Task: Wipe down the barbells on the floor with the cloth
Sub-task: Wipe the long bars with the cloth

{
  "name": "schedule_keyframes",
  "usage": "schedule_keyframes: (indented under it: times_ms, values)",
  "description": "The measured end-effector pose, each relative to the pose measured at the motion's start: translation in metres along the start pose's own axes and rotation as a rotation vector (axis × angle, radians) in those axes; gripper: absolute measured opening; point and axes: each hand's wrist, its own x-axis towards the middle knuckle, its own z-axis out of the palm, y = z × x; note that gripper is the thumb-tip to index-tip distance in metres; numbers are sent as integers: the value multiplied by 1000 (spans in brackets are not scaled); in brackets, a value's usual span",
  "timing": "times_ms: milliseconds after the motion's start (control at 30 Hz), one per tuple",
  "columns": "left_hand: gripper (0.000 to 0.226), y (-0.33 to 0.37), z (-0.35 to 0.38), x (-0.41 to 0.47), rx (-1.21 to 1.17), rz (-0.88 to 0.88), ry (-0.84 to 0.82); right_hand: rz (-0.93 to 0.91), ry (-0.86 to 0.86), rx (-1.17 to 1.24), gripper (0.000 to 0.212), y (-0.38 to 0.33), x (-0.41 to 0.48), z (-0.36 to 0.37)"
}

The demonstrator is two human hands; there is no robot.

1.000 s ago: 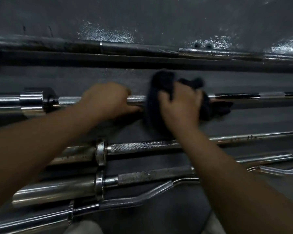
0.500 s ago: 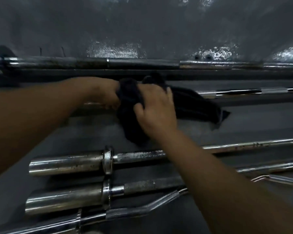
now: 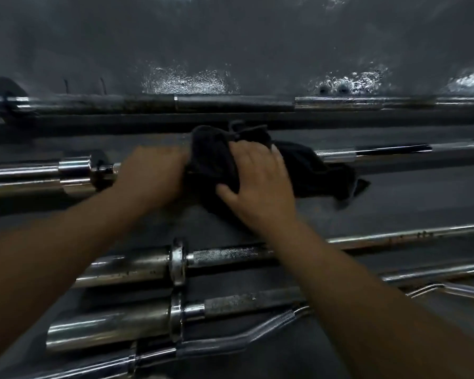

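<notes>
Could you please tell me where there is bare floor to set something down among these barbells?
Widest: the floor beyond the far barbell, though it glistens as if wet. Also the strip right of the cloth, between the wiped barbell and the third barbell. Crowded nearest you: the third barbell, fourth barbell and curl bar lie close together.

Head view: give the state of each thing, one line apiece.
Black cloth, bunched over the chrome barbell, under the right hand.
Chrome barbell, on the floor, held by both hands.
Left hand, grips the chrome barbell beside the cloth.
Right hand, fingers curled over the cloth.
Dark far barbell, on floor, untouched.
Rust-specked steel barbell, on floor, untouched.
Dull grey barbell, on floor, untouched.
Bent chrome curl bar, on floor, untouched.
</notes>
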Motion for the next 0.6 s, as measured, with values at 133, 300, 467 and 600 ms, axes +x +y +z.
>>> schedule_keyframes:
  times_ms: [133,300,467,600]
  values:
    - [31,-3,0,13,-157,133,-180,186,109,-55,67,101,-20,-20]
    - [34,-7,-9,23,-191,201,-249,700,327,118,55,75,0,-29]
    - [34,-1,17,-2,4,61,-23,214,-51,312,59,-18,33,-34]
    - [34,-5,-5,21,-228,206,-274,402,280,315,74,36,17,-40]
